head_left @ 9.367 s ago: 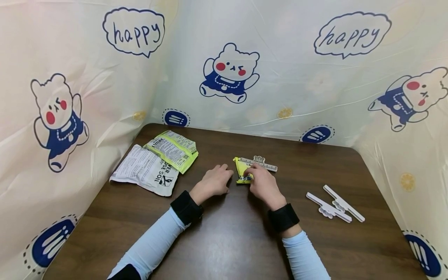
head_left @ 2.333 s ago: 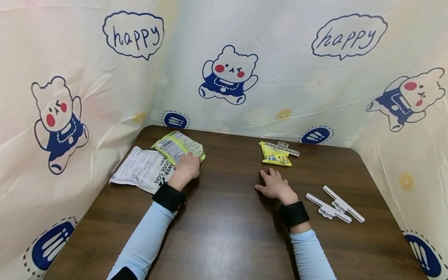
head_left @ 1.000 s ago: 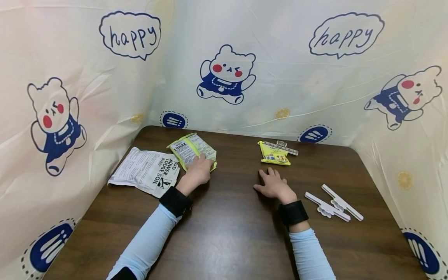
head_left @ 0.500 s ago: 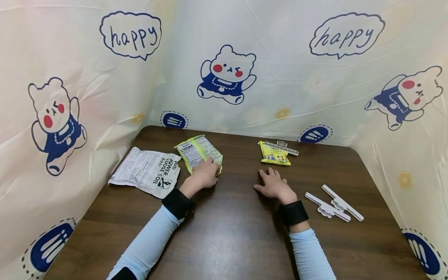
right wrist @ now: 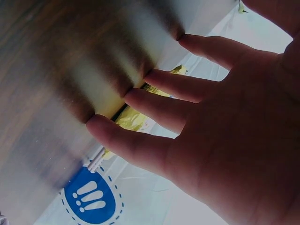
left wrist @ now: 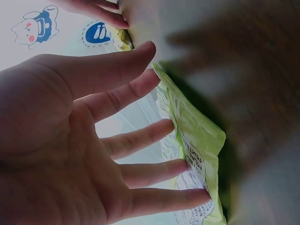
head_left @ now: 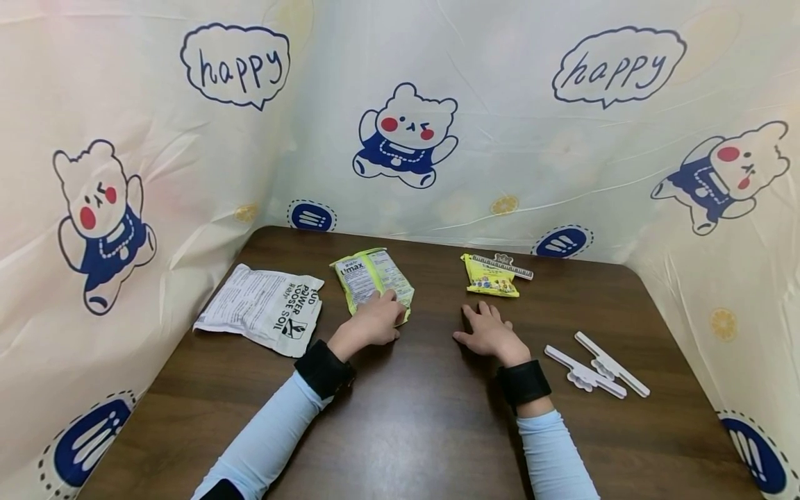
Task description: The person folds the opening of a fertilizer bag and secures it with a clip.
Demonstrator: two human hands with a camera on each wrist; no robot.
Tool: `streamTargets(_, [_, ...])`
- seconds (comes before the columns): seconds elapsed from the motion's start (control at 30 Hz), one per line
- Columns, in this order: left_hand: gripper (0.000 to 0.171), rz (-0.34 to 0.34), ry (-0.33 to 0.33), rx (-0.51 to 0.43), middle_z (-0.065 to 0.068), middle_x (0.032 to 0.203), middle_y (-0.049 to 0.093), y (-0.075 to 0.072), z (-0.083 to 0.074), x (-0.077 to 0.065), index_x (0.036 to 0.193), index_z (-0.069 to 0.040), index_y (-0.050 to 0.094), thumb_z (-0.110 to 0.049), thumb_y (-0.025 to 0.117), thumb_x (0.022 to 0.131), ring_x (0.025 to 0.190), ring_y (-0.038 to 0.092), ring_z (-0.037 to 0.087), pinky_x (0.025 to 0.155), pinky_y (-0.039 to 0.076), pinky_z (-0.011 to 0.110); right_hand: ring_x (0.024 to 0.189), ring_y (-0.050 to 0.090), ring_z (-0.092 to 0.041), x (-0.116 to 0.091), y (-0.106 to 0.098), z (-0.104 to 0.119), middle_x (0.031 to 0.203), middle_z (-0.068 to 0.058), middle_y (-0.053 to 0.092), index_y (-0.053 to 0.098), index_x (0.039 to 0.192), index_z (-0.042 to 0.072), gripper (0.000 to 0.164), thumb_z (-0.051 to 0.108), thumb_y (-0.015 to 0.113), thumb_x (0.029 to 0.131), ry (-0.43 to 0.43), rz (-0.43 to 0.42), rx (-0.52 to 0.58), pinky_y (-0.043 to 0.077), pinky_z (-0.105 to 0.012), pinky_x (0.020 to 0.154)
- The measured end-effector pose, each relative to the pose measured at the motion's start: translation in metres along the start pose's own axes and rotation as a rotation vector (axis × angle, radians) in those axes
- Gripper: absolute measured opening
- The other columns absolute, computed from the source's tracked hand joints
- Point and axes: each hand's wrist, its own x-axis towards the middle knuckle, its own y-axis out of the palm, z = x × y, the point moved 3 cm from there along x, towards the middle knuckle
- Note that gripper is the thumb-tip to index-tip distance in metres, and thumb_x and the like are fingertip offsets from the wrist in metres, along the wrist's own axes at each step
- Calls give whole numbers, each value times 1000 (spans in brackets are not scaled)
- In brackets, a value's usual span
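Note:
A green and white packet (head_left: 364,276) lies flat, left of the table's middle. My left hand (head_left: 375,319) rests its fingertips on the packet's near edge; in the left wrist view the fingers (left wrist: 150,171) are nearly straight and spread, pressing on the green packet (left wrist: 199,122), with the thumb off it. My right hand (head_left: 492,332) is spread, its fingertips on the wooden table, as the right wrist view shows. Just beyond it sits a small yellow snack packet (head_left: 490,279) with a long ruler-marked clip (head_left: 502,266) across its top.
A white bag (head_left: 262,305) printed "LOOSE SOIL" lies at the left side of the table (head_left: 400,430). Two white long-bar clips (head_left: 584,371) lie side by side to the right of my right hand. A printed curtain (head_left: 512,139) hangs behind and on both sides.
My left hand has slid the green packet rightward and nearer, off the white bag. Earlier, my right hand was at the yellow packet, which now lies farther back and right.

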Motion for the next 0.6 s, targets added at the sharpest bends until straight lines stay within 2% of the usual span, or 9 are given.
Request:
streamTargets(0.23, [14,5,43,-4,6,110,48,2,-6,-3,90,-15,70,-15,85,90,104,44,33,80,47,51,153,17,-54,0,0,0,166,-34,21,35,163,3,70,36,62,107,-6,-10,2,23,-78,110])
streamTargets(0.47, [26,27,85,0,3,107,47,2,-13,-7,77,-19,64,-14,88,86,101,41,32,75,47,46,153,17,-54,-1,0,1,166,-34,20,35,164,3,70,36,62,107,0,-9,0,22,-78,110])
streamTargets(0.6, [29,32,115,-4,2,105,47,4,-16,-7,75,-20,63,-15,90,84,99,40,30,72,45,41,153,16,-54,0,1,0,166,-34,20,35,164,3,71,36,62,107,0,-10,2,22,-78,111])
